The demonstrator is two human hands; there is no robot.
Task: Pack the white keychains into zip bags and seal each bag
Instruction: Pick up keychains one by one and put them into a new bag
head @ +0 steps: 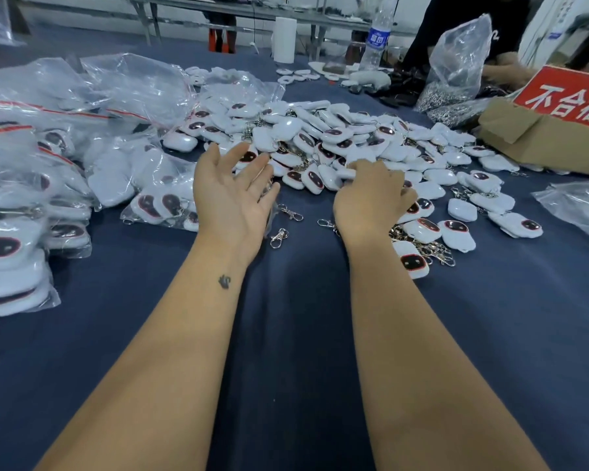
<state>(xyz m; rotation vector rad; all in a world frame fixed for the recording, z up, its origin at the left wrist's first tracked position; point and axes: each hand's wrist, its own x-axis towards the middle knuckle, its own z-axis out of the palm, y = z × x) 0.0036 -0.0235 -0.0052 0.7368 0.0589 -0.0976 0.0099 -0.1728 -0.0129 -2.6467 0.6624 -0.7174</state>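
Many keychains (pixel 320 141) beneath right hand (pixel 371 195)

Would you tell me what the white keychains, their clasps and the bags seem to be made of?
White keychains: apparently soft, matte plush with fuzzy edges and glossy dark faces. Clasps: shiny silvery metal, probably. Bags: thin clear plastic film, crinkled and reflective, with red zip strips.

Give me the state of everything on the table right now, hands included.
left hand: open, fingers spread at the near edge of the pile
right hand: fingers curled down on the loose keychains, grip hidden
loose keychains: unbagged, heaped on the cloth
filled zip bags: stacked at left, red zip strips showing
cardboard box: open, red sign standing in it
water bottle: upright
paper roll: upright
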